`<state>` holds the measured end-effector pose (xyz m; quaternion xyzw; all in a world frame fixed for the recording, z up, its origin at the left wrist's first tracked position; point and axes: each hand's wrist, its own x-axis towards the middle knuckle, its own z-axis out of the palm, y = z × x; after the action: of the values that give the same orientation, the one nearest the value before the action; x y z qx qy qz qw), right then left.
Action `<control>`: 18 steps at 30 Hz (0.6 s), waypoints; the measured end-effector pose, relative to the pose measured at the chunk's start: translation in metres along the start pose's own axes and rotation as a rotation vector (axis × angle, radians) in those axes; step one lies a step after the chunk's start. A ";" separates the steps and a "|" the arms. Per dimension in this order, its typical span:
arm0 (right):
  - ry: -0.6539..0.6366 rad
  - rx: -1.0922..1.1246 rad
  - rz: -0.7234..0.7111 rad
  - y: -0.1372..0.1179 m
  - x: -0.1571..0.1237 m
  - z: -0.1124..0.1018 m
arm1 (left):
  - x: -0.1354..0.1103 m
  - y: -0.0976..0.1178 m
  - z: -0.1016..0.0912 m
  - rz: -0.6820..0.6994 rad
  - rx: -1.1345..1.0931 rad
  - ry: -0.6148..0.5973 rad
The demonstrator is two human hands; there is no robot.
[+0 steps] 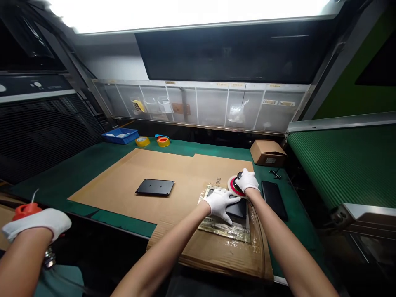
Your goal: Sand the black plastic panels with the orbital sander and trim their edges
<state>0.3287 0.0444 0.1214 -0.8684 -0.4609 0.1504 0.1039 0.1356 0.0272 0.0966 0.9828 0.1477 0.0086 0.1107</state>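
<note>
We're live: L hand (219, 204) lies on the black panel (238, 209), fingers spread, not gripping; R hand (246, 180), fingers clenched on a red-white round buffer (234, 186), just past the panel; panel sits on a glossy sheet (224, 231).

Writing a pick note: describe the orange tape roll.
At the far edge of the green bench, find the blue bin. Two tape rolls sit right of it; the orange roll is the farther, with a blue piece on it, unlike the yellow roll.
</note>
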 end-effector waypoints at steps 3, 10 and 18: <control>-0.008 0.003 0.004 0.001 0.003 -0.002 | -0.005 0.010 0.007 -0.127 0.009 0.117; -0.007 -0.001 -0.015 0.003 0.005 -0.003 | -0.012 0.008 0.017 -0.159 -0.020 0.086; 0.004 -0.001 -0.028 0.000 0.004 -0.005 | -0.022 0.016 0.024 -0.124 -0.009 0.217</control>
<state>0.3327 0.0476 0.1251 -0.8623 -0.4728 0.1469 0.1066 0.1200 0.0005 0.0776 0.9646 0.2191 0.1086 0.0987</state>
